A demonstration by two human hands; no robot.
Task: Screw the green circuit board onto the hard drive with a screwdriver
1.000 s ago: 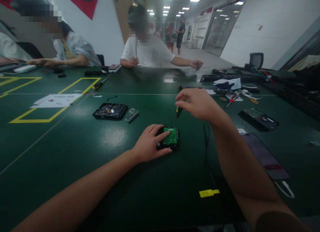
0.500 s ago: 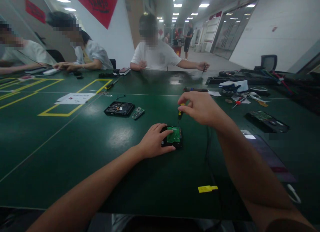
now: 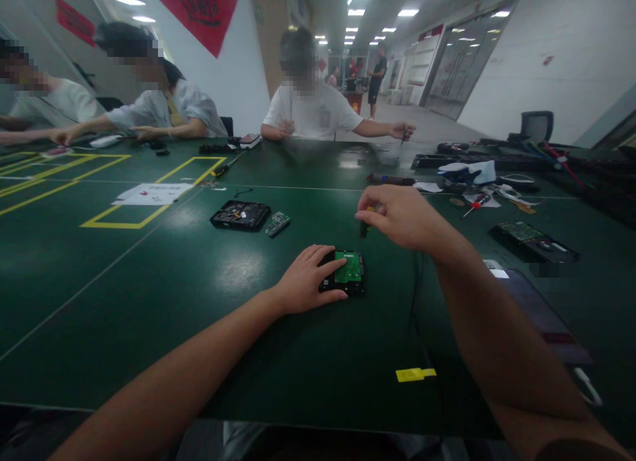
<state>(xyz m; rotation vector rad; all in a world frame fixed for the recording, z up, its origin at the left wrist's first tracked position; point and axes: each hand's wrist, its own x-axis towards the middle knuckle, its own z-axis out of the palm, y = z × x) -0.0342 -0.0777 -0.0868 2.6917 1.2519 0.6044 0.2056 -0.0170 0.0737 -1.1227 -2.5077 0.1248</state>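
A hard drive [image 3: 350,269] lies flat on the green table with its green circuit board facing up. My left hand [image 3: 309,277] grips its left side, the thumb along the near edge and the other fingers over the board and far edge. In the pinched fingers of my right hand [image 3: 395,212] is a screwdriver [image 3: 364,229] with a yellow and black handle. It stands nearly upright, its thin shaft pointing down at the drive's far right corner. Whether the tip touches a screw is too small to tell.
An opened drive case [image 3: 240,214] and a loose circuit board [image 3: 277,224] lie to the left. On the right are another hard drive [image 3: 534,241], a dark tablet-like slab [image 3: 539,315] and a red screwdriver [image 3: 476,204]. A black cable [image 3: 416,295] runs beside my right forearm. Co-workers sit opposite.
The view has shifted slightly. My right hand and the screwdriver have turned a little over the drive; my left hand keeps its place. One co-worker at left has stretched an arm out sideways.
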